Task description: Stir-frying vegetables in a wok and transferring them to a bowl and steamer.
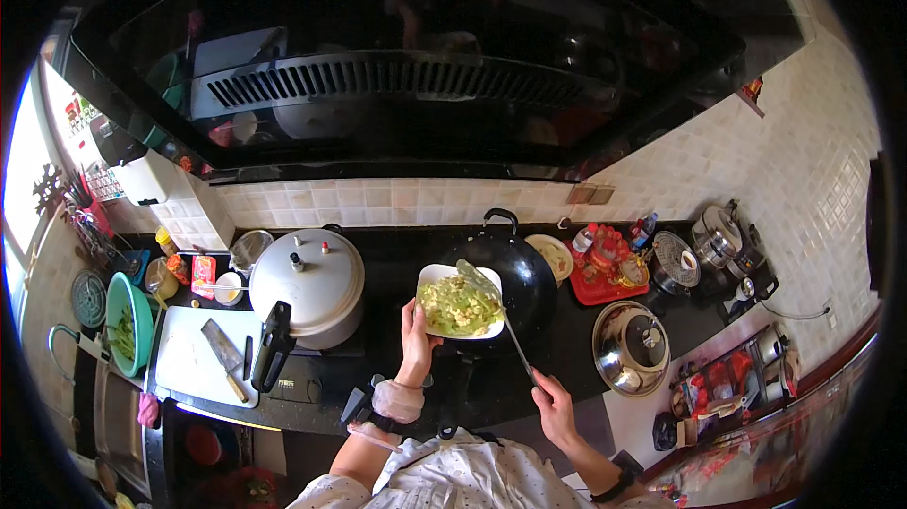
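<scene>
My left hand [417, 340] grips the near left side of a white square bowl [424, 273]. Green vegetable pieces with yellow scrambled egg [457, 307] fill the bowl. In my right hand [553, 406] is the handle of a metal spatula [519, 349], whose blade rests over the food at the bowl's upper right. Behind and to the right of the bowl, partly hidden by it, a black wok [530, 278] sits on the stove. A few bits of food cling to the wok's far rim.
Left of the wok stands a large pressure cooker [308, 282], its black handle towards me. A cleaver [223, 346] lies on a white cutting board [177, 360]. To the right are a red tray [584, 289] and a domed steel lid [631, 349]. A range hood [397, 119] hangs overhead.
</scene>
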A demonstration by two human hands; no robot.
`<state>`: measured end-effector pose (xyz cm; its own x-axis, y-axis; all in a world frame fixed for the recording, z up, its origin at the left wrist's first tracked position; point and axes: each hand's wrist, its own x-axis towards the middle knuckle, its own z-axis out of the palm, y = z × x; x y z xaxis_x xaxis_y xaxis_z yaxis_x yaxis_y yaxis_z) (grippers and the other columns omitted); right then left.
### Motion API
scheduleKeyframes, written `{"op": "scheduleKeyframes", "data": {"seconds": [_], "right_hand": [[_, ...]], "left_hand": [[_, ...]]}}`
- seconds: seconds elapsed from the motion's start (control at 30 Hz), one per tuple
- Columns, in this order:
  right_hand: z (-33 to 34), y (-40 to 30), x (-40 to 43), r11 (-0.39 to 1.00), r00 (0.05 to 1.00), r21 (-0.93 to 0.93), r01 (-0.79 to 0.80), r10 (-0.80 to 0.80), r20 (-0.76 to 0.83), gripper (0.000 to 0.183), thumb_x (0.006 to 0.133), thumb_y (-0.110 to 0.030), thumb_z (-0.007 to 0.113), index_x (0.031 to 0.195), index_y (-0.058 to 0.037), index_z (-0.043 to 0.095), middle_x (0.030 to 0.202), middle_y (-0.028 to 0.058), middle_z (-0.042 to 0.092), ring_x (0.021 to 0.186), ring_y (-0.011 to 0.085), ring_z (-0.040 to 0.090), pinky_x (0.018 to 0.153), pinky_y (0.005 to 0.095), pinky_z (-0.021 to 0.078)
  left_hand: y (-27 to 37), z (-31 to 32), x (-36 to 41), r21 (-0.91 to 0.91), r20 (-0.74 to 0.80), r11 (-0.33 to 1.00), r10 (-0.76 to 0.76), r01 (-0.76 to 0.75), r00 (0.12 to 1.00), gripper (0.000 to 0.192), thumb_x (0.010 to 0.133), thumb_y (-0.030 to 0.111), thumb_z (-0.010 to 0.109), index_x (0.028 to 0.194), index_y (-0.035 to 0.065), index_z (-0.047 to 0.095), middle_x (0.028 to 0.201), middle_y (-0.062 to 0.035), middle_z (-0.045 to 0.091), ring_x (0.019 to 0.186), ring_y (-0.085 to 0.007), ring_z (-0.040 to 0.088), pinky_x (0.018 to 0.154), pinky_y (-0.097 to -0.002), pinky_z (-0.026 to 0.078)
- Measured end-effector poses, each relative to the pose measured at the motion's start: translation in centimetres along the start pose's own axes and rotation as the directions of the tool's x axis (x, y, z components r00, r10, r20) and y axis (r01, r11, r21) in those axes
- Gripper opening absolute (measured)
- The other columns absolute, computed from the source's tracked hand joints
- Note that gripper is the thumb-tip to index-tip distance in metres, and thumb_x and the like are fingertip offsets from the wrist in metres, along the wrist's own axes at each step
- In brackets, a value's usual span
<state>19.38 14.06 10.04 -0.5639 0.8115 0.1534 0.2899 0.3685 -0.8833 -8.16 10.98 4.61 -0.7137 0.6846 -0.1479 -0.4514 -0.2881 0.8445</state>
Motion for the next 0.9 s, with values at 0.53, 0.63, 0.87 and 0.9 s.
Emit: {"op": "scheduleKeyframes", "data": {"seconds": [0.53,0.63,0.87,0.9], "right_hand": [[-0.9,1.4,-2.5,0.986,0.987,0.122,-0.110,0.123,-0.102,0.035,0.089,-0.003,0.055,0.124,-0.0052,0.057,0.083,0.0003,0.052,0.072,0.0081,0.045,0.064,0.0215,0.0383],[-1.3,1.2,-2.5,0.997,0.993,-0.015,-0.080,0.078,-0.088,0.035,0.088,-0.004,0.056,0.123,-0.0060,0.058,0.081,0.0029,0.052,0.070,0.0108,0.047,0.063,0.0235,0.0396],[-0.9,-1.0,-3.1,0.987,0.994,-0.116,-0.109,0.105,-0.034,0.035,0.087,-0.005,0.057,0.122,-0.0073,0.059,0.082,0.0074,0.055,0.069,0.0140,0.051,0.063,0.0256,0.0423],[-0.7,-0.8,-3.2,0.993,0.995,-0.056,-0.100,0.099,-0.020,0.035,0.087,-0.005,0.057,0.122,-0.0074,0.059,0.082,0.0075,0.055,0.069,0.0141,0.051,0.063,0.0260,0.0424]], "left_hand": [[-0.4,0.9,-0.5,-0.098,-0.117,0.992,0.063,-0.075,0.991,0.041,0.098,0.040,0.040,0.130,0.0138,0.033,0.106,-0.0047,0.054,0.077,-0.0116,0.054,0.056,-0.0231,0.046],[0.0,1.5,-1.0,-0.052,-0.134,0.989,0.131,-0.139,0.982,0.042,0.098,0.040,0.040,0.131,0.0137,0.032,0.106,-0.0050,0.054,0.079,-0.0115,0.055,0.055,-0.0236,0.046],[-0.2,2.5,-2.3,0.017,-0.209,0.973,0.230,-0.231,0.951,0.046,0.098,0.039,0.041,0.133,0.0110,0.029,0.098,-0.0085,0.056,0.064,-0.0131,0.054,0.054,-0.0241,0.046],[-0.4,2.6,-2.3,-0.006,-0.227,0.973,0.224,-0.231,0.948,0.047,0.098,0.040,0.041,0.133,0.0110,0.028,0.097,-0.0085,0.056,0.064,-0.0131,0.054,0.054,-0.0240,0.046]]}}
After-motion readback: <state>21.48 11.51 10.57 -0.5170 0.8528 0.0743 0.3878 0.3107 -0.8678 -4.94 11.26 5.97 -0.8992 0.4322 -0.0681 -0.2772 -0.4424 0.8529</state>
